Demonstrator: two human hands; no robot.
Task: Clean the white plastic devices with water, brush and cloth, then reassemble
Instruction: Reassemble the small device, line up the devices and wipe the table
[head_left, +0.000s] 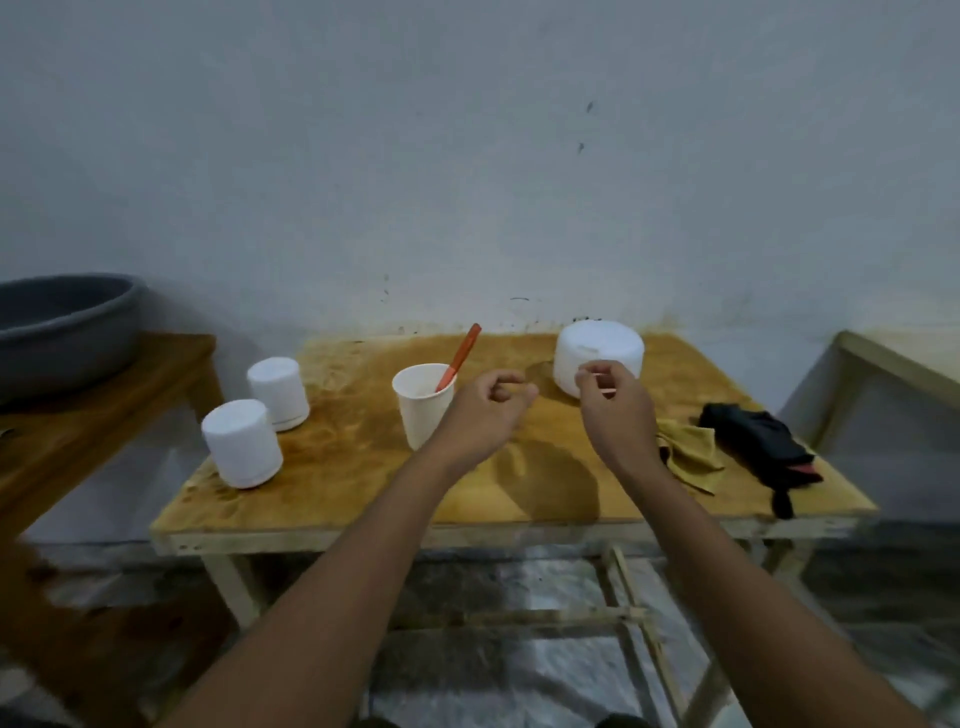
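Two white plastic cylinders stand on the left of the wooden table: the nearer device and the farther device. A wider white device sits at the back right. A white paper cup in the middle holds an orange-handled brush. A yellow cloth lies at the right. My left hand hovers just right of the cup, fingers curled, holding nothing. My right hand is loosely curled in front of the wide device, thumb and fingers pinched; anything between them is too small to tell.
A black cloth with a red patch lies at the table's right edge. A grey basin rests on a darker wooden table at the left. Another table's corner shows at the right. The wall is directly behind.
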